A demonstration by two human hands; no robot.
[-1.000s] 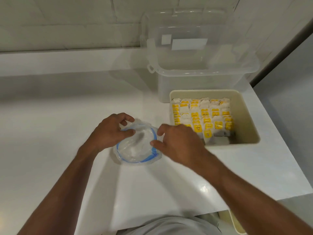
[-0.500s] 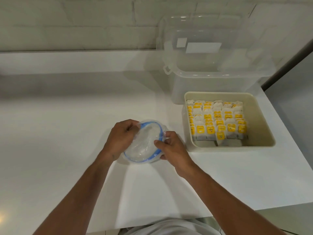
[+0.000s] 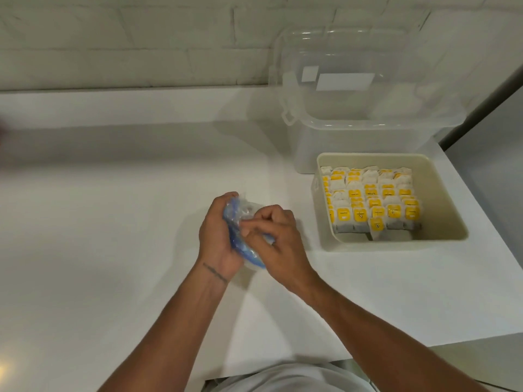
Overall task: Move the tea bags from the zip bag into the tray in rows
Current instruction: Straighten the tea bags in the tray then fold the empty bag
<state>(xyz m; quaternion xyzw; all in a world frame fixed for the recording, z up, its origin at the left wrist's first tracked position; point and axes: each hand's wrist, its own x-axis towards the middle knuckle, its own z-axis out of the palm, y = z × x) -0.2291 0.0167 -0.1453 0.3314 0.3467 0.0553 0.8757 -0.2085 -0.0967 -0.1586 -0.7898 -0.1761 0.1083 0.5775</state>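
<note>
A clear zip bag [image 3: 237, 222] with a blue seal strip is squeezed between both hands over the middle of the white counter, and I see no tea bag inside it. My left hand [image 3: 216, 236] grips it from the left, fingers curled round its edge. My right hand [image 3: 273, 236] pinches it from the right. To the right stands a beige tray [image 3: 450, 210] holding several rows of white tea bags [image 3: 370, 202] with yellow tags; one tea bag [image 3: 377, 227] sits alone in front of the rows.
A large clear plastic storage box [image 3: 365, 120] with its lid up stands behind the tray against the tiled wall. The white counter [image 3: 99, 222] ends at an edge on the right and at the front.
The bag's round open mouth has been pressed flat and crumpled between my hands. My right hand came from over the bag's rim onto the bag itself.
</note>
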